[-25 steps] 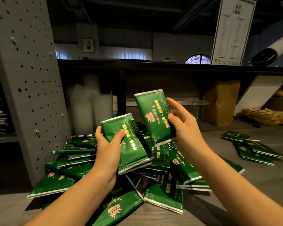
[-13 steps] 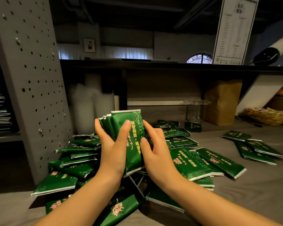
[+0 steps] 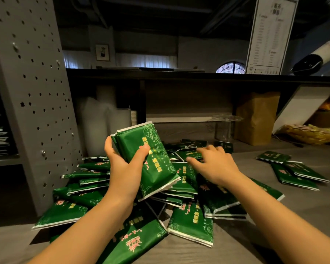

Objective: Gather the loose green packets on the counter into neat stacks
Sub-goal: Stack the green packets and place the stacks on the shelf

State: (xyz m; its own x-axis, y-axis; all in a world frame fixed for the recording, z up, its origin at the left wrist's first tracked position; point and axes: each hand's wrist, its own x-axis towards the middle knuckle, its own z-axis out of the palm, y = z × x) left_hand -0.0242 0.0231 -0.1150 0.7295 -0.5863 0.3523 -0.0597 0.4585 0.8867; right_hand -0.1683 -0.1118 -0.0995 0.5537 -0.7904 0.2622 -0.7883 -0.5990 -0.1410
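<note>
A messy pile of green packets [image 3: 191, 221] with gold and pink print covers the grey counter [image 3: 303, 210] in front of me. My left hand [image 3: 125, 168] grips a small stack of green packets [image 3: 151, 159], held tilted above the pile. My right hand [image 3: 213, 162] hovers palm down over the back of the pile, fingers spread and blurred, holding nothing. A few more packets [image 3: 293, 170] lie apart at the right.
A grey perforated panel [image 3: 32, 92] stands at the left, against the pile. At the back are white plastic cups [image 3: 103, 122], a glass [image 3: 224, 128] and a brown paper bag [image 3: 255, 117] under a dark shelf [image 3: 198, 75]. A basket of fruit [image 3: 309, 132] sits far right.
My right hand added its packet to the stack in my left hand, then let go and moved right and back over the pile. The left hand's stack stayed raised.
</note>
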